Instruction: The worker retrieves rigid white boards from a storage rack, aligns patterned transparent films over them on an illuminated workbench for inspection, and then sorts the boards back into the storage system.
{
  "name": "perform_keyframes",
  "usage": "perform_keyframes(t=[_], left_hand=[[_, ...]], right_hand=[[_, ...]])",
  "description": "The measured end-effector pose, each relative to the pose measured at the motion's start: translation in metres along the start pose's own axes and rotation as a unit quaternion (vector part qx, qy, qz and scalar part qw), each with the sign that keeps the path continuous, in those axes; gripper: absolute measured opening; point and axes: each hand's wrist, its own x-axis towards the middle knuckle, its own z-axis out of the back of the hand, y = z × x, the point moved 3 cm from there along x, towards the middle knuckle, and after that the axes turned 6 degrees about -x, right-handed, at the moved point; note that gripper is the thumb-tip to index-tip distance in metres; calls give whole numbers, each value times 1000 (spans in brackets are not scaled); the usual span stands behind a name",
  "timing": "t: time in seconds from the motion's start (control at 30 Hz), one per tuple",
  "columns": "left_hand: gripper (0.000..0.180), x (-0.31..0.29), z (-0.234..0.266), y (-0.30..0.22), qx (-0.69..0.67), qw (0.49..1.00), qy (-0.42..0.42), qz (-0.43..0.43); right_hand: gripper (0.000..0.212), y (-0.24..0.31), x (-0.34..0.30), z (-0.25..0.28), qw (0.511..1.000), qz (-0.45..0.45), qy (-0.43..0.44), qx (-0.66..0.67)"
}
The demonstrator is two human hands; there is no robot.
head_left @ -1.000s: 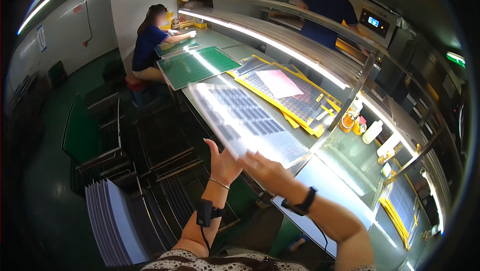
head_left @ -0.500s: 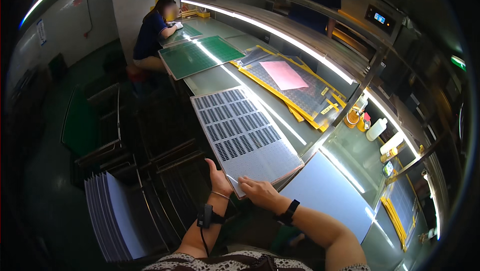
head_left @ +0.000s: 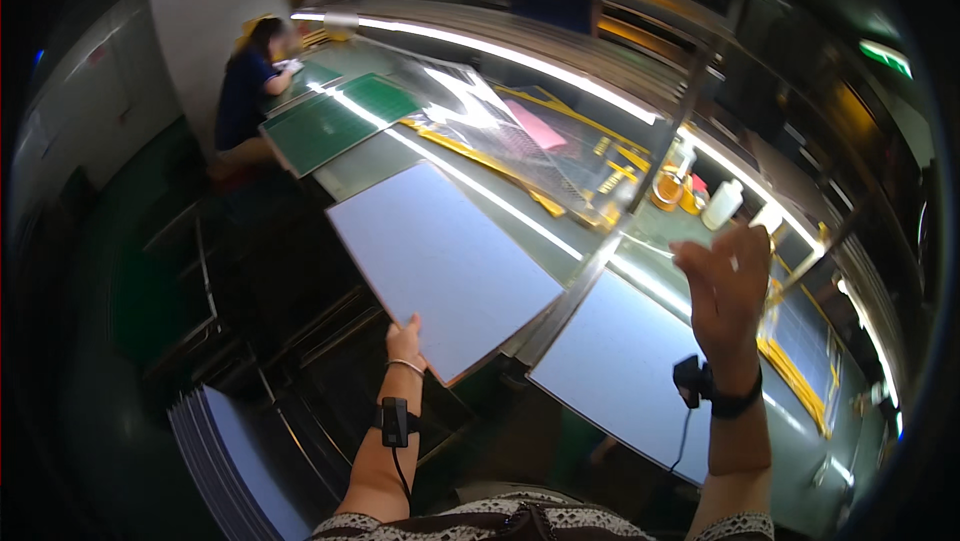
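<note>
My left hand (head_left: 405, 343) grips the near left edge of a plain pale-blue panel (head_left: 445, 266), thumb on top and fingers underneath. The panel lies aslant on the bench, its near corner past the bench edge. Raised to the right, my right hand (head_left: 728, 286) is over a second pale-blue panel (head_left: 635, 366), apart from its surface. Its fingers look bent but are blurred, so whether they hold anything is unclear. Behind the first panel, a shiny clear sheet (head_left: 465, 101) with strong glare slants over yellow-edged sheets (head_left: 470, 149) and a pink sheet (head_left: 532, 124).
Green boards (head_left: 340, 121) lie farther along the bench (head_left: 350, 173), where a co-worker (head_left: 250, 91) sits. Bottles (head_left: 722, 204) stand under the lit shelf. A metal strip (head_left: 575, 306) separates the two panels. Upright panels (head_left: 225, 451) stand in a rack at lower left.
The black-patterned surface on the panel is gone, leaving it plain. A clear sheet now shows behind it. My right hand has left the panel, rising rightward; my left hand has closed on its edge.
</note>
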Motion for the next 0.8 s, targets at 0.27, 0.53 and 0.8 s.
perform_keyframes(t=[0.27, 0.53, 0.8], left_hand=[[76, -59, -92, -19, -114, 843, 430, 302], [48, -78, -152, 34, 281, 807, 426, 297], [18, -91, -191, 61, 506, 676, 487, 221]], right_hand=[[19, -39, -185, 106, 956, -239, 146, 90], [27, 7, -385, 135, 614, -726, 148, 271], [6, -1, -445, 167, 515, -838, 26, 180]])
